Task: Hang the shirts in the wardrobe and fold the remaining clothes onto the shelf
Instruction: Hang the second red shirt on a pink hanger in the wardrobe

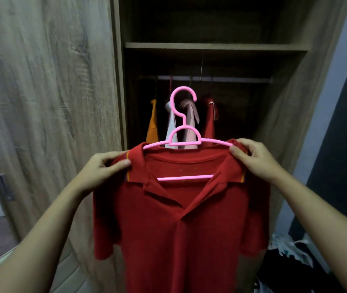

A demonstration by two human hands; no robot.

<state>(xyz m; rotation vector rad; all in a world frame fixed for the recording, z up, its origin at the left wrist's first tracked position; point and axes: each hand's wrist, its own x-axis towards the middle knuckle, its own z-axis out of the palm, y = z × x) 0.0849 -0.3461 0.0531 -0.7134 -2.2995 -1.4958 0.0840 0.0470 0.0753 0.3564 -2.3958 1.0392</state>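
Closed wardrobe door (pixel 41 102) at L. Our left hand (pixel 105 166) pinches the L shoulder of the red polo shirt (pixel 179 218), thumb + curled fingers clamped on the fabric. The shirt sits on the pink hanger (pixel 184 134), held up in front of the open wardrobe bay, below the rail (pixel 231 79), hook not yet on it. Hung shirts (pixel 152 125) fill the rail's L half. Our right hand (pixel 251 159) pinches the R shoulder + hanger tip the same way. Risks, we think: tilting the hanger could slide the shirt off, and the hook could snag a hung shirt. Unfolded clothes pile (pixel 291 250) at bottom R.
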